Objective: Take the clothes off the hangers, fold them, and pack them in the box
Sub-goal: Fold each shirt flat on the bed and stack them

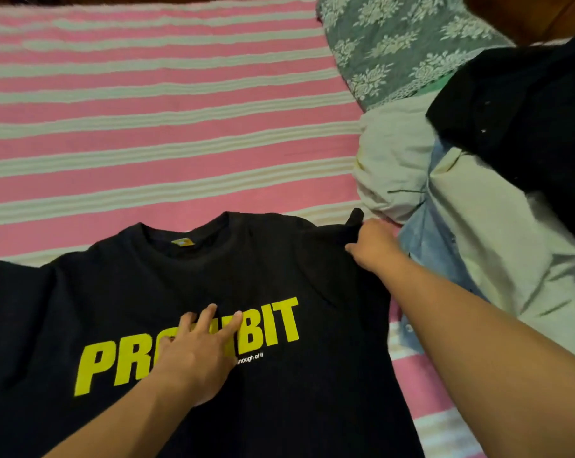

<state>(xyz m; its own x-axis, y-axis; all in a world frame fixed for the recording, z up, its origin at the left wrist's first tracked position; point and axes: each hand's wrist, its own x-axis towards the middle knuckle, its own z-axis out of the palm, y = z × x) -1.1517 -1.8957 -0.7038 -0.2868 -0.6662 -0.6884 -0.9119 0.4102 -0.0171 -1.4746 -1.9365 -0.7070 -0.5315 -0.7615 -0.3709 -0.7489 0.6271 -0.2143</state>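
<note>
One big bed (147,133) with a pink and white striped sheet fills most of the view. On the near part of the bed lies one black T-shirt (279,259) with yellow letters, front side up and spread flat. No hanger shows in it. Just right of the T-shirt sits one pile of clothes (477,200); a pale one, a blue one and a dark one can be seen, maybe more underneath. One flowered pillow (395,51) is beyond the pile. No box is in view.

There are two hands. The left hand (197,355) is open and pressed flat on the T-shirt's letters. The right hand (370,244) is closed, pinching the T-shirt's right shoulder by the sleeve.

If the flat hand lifts too soon, the shirt may bunch up and the fold may go crooked. The sleeve may also catch on the pile.
</note>
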